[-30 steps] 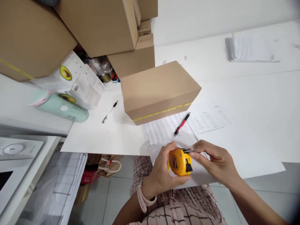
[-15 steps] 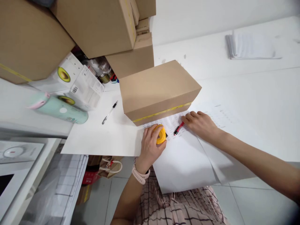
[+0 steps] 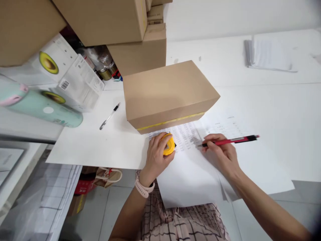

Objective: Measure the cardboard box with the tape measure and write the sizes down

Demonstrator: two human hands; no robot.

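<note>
My left hand (image 3: 158, 151) is wrapped round a yellow tape measure (image 3: 169, 146), which rests on the near sheets. Between thumb and fingers my right hand (image 3: 222, 152) grips a red pen (image 3: 234, 140). Its dark tip points left, close over the printed sheet (image 3: 184, 135); whether it touches the paper I cannot tell. Just beyond both hands sits a closed cardboard box (image 3: 170, 95) with a yellow stripe of tape along its near side. The printed sheets run partly under the box, and their near ends hang over the table edge.
A clear pen with black grip (image 3: 109, 116) lies left of the box. Further left are a mint bottle (image 3: 50, 108) and white avocado-print boxes (image 3: 77, 83). Large cartons (image 3: 105, 20) are stacked behind. A paper pile (image 3: 272, 53) lies at the back right.
My right hand has lifted the red pen from the paper and turned it into a writing grip, tip to the left. My left hand keeps the tape measure. The view has shifted slightly.
</note>
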